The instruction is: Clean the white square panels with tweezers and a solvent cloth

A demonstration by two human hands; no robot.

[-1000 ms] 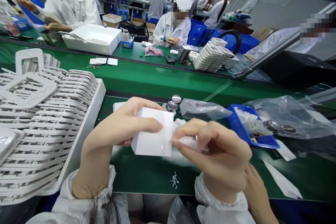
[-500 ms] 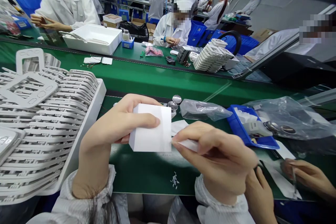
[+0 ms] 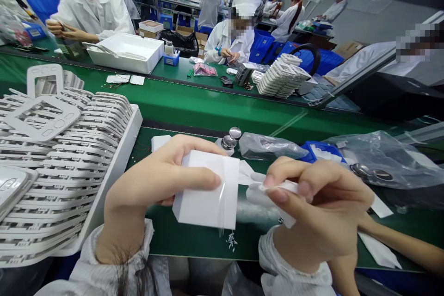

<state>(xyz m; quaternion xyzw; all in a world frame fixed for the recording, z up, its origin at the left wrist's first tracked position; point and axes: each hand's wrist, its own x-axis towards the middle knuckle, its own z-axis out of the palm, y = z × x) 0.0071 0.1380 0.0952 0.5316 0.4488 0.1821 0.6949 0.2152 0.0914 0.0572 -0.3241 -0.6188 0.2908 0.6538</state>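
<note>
My left hand [image 3: 156, 178] is closed on a white block [image 3: 203, 206], its thumb lying across the front face. A shiny clear strip [image 3: 221, 201] runs down near the block's right side and hangs a little below its edge. To the right, my right hand [image 3: 326, 208] pinches a crumpled white wipe [image 3: 256, 195] between thumb and fingers, apart from the block. Small white scraps [image 3: 231, 239] lie on the green table below the block.
At the left stands a white tray [image 3: 133, 122] packed with grey-white plastic frames [image 3: 97, 129]. Round metal discs [image 3: 229, 141], a clear plastic bag [image 3: 270, 145] and a blue bin [image 3: 324, 147] lie beyond my hands. A co-worker's forearm [image 3: 398, 243] reaches in from the right.
My right hand has moved right, away from the block's edge, and more of the wipe shows. The block has dropped slightly and shifted right. The co-worker's hands at the right have moved.
</note>
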